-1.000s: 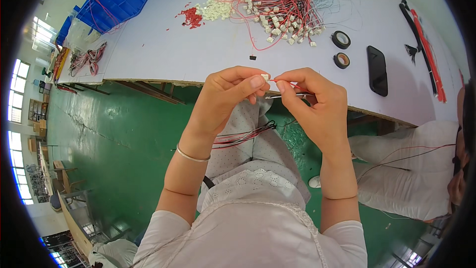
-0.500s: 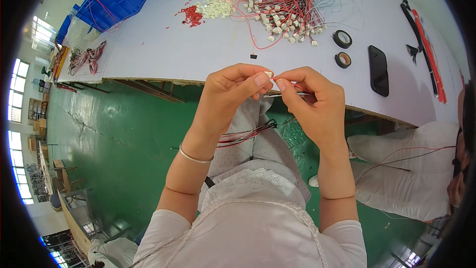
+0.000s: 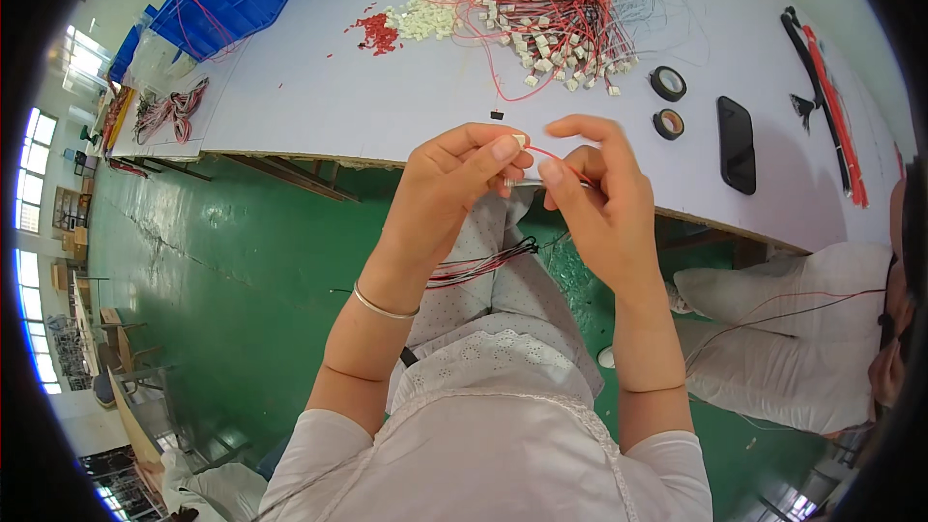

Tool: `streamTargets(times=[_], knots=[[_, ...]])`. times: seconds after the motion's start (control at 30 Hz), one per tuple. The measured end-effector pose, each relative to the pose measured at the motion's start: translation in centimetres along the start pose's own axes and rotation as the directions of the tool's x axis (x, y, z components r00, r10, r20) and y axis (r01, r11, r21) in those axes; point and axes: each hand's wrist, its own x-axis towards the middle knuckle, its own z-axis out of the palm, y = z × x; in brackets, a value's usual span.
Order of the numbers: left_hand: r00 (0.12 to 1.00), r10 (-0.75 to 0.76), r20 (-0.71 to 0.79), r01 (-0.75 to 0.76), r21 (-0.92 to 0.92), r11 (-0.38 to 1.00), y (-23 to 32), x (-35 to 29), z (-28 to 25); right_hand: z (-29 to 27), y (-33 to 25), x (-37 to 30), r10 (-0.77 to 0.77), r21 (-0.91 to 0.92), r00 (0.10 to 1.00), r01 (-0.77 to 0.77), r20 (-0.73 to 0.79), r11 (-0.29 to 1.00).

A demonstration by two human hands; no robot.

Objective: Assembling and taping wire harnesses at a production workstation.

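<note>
Between the thumb and fingertips of my left hand (image 3: 454, 174) is a small white connector housing (image 3: 520, 141). A red wire (image 3: 547, 153) runs from this housing across to my right hand (image 3: 601, 193). My right thumb and curled fingers are closed around the wire, while the right index finger is lifted and blurred. A thin pale strip (image 3: 524, 183) shows just below, between both hands; its kind cannot be made out. Across my lap lies a bundle of red, black and white wires (image 3: 478, 266). A small black connector (image 3: 497, 115) lies on the table just beyond my hands.
On the white table (image 3: 319, 106) are red pieces (image 3: 379, 35), cream connector housings (image 3: 425, 14) and a heap of red wires with white connectors (image 3: 556, 43). Tape rolls (image 3: 668, 83), a phone (image 3: 737, 145) and a blue bin (image 3: 232, 0) surround them. Another person's leg (image 3: 764, 358) is at right.
My right index finger has lifted off the connector end, and the right hand has shifted slightly left and down. More red wire shows between the hands. The left hand keeps the connector housing.
</note>
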Motion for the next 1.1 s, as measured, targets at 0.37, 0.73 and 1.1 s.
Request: streamTargets(times=[0.37, 0.73, 1.1], knots=[[0.998, -0.047, 0.047, 0.052, -0.116, 0.992, 0.1, -0.8, -0.5, 0.6, 0.4, -0.6, -0.147, 0.161, 0.989, 0.143, 0.016, 0.977], [0.999, 0.027, 0.02, -0.027, -0.004, 1.0, 0.4, -1.6, -0.7, 0.5, -0.2, -0.9, 0.01, 0.214, 0.999, -0.019, 0.039, 0.977], [0.998, 0.05, 0.041, -0.051, 0.009, 0.999, 0.0, -1.3, -0.5, 0.6, 0.1, -0.9, -0.016, 0.107, 0.999, 0.02, -0.036, 0.994]])
